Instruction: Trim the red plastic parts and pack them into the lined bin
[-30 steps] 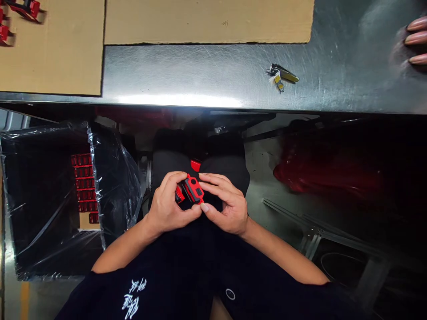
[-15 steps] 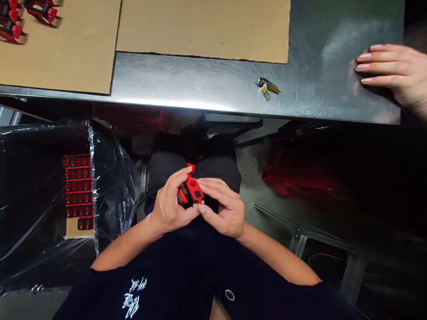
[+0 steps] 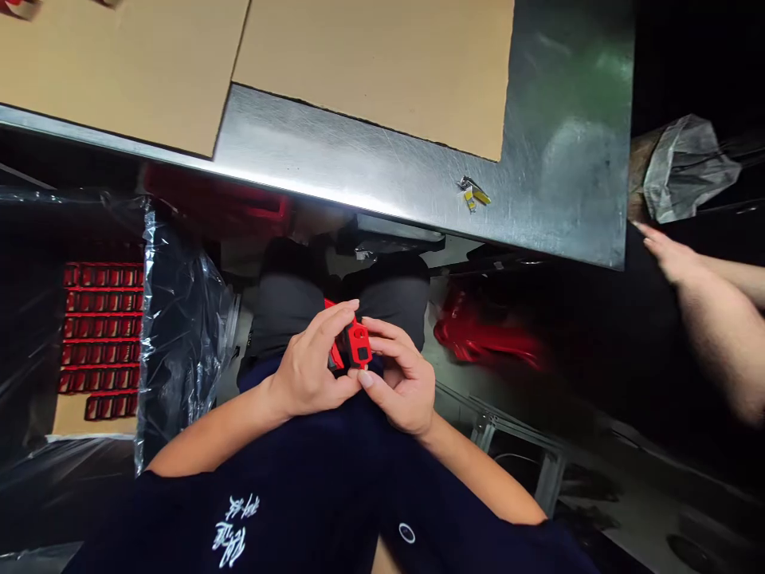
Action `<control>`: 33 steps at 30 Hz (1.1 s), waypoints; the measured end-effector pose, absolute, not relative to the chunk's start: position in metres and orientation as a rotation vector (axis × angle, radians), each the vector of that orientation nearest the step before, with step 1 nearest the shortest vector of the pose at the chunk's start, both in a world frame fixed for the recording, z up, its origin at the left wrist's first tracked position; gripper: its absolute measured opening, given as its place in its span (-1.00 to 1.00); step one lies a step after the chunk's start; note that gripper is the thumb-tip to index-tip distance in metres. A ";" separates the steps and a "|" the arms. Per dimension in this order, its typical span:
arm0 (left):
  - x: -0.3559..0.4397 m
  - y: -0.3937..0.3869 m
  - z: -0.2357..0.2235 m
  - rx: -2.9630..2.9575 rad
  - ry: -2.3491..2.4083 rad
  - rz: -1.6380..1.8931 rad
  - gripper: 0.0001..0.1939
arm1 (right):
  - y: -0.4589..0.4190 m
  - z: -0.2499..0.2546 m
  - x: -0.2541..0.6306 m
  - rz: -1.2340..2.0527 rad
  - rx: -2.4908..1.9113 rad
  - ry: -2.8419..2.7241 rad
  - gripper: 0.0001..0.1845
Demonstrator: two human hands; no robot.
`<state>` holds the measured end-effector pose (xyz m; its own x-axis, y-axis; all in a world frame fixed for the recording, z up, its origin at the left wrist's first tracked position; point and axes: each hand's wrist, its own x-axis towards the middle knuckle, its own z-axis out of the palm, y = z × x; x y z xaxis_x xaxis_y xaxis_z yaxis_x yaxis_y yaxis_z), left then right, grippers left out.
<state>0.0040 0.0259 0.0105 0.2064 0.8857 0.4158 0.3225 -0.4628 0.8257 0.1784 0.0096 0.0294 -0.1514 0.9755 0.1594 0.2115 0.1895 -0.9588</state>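
1. A stainless steel table [image 3: 358,171] runs across the upper view, its edge now slanting down to the right as the head has tilted. Two cardboard sheets [image 3: 382,72] lie on it, and a small yellow-and-dark metal piece [image 3: 474,194] sits on the bare steel just beside the corner of one sheet.
2. The red part [image 3: 358,344] is held over the person's lap, below the table edge. It has turned since the last frame: its long arm no longer stands out above the fingers, and a squarish face with a dark opening now points up.
3. The left hand [image 3: 311,371] is closed around the part's left side, its fingers curled over the top.
4. The right hand [image 3: 403,383] is closed on the part's right side, with the thumb pressed against the lower end, close to the left thumb.
5. A co-worker's hand [image 3: 669,255] has left the steel, where its fingertips rested earlier, and is now past the table's right edge, fingers extended.
6. A crumpled plastic bag [image 3: 687,171] has come into view at the right. To the left, rows of red parts [image 3: 101,327] sit behind clear plastic sheeting [image 3: 185,335].
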 end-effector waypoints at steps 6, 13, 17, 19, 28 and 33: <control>0.001 0.034 0.006 1.716 1.080 1.061 -0.13 | 0.020 0.025 0.178 1.215 -1.229 -1.446 -0.74; -0.005 0.055 -0.002 1.652 1.071 0.954 -0.16 | 0.039 0.017 0.174 1.384 -1.307 -1.302 -0.78; -0.016 0.073 -0.003 1.610 1.086 0.877 -0.20 | 0.057 0.010 0.166 1.461 -1.306 -1.208 -0.78; -0.022 0.080 -0.001 1.599 1.095 0.866 -0.20 | 0.067 0.007 0.162 1.512 -1.291 -1.193 -0.79; -0.039 0.080 0.013 1.606 1.202 0.908 -0.15 | 0.094 0.004 0.150 1.728 -1.028 -1.230 -0.79; -0.024 0.066 0.011 1.623 1.194 1.017 -0.17 | 0.090 0.007 0.166 1.698 -0.995 -1.342 -0.80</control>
